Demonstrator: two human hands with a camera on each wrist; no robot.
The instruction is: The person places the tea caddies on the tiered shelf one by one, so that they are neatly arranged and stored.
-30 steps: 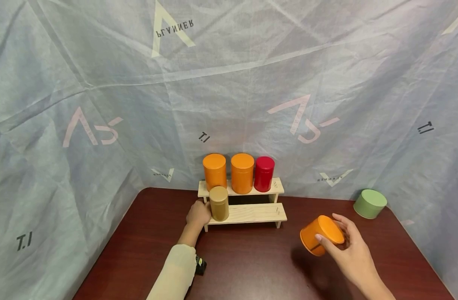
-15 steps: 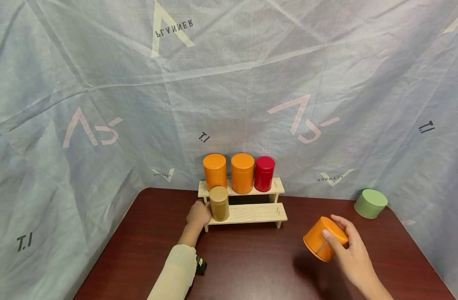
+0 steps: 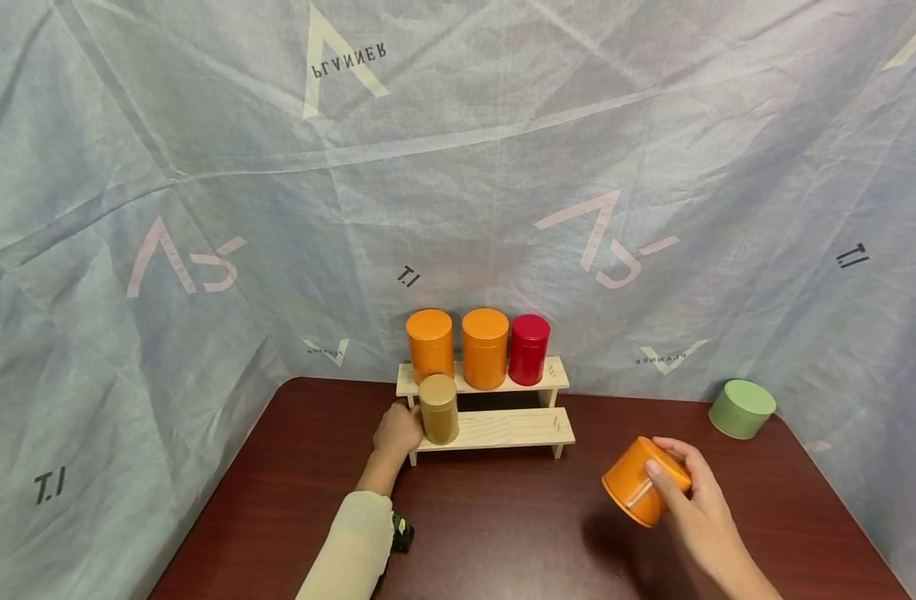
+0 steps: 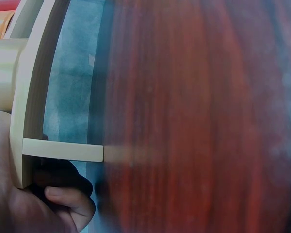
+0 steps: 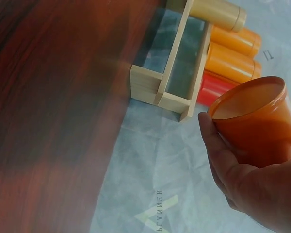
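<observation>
At the left end of a two-step wooden stand [image 3: 513,427], my left hand [image 3: 397,427] grips its lower step. In the left wrist view, curled fingers [image 4: 70,201] show beneath the step, beside its leg. A gold tin [image 3: 438,410] stands on that step, close to the hand. Above the table on the right, my right hand [image 3: 698,500] holds an orange tin [image 3: 638,479], thumb on its near side. The tin is tilted. Its open mouth faces down and left in the head view, and the right wrist view shows its bare inside.
Two orange tins [image 3: 431,350] and a red tin [image 3: 528,350] stand on the upper step. A short green tin [image 3: 741,410] sits at the table's back right corner. Grey printed cloth [image 3: 488,208] hangs behind the dark red table [image 3: 488,533].
My right hand and the orange tin have shifted slightly down, first a little right and then back left, with a small turn. My left hand, the stand and its tins have stayed put.
</observation>
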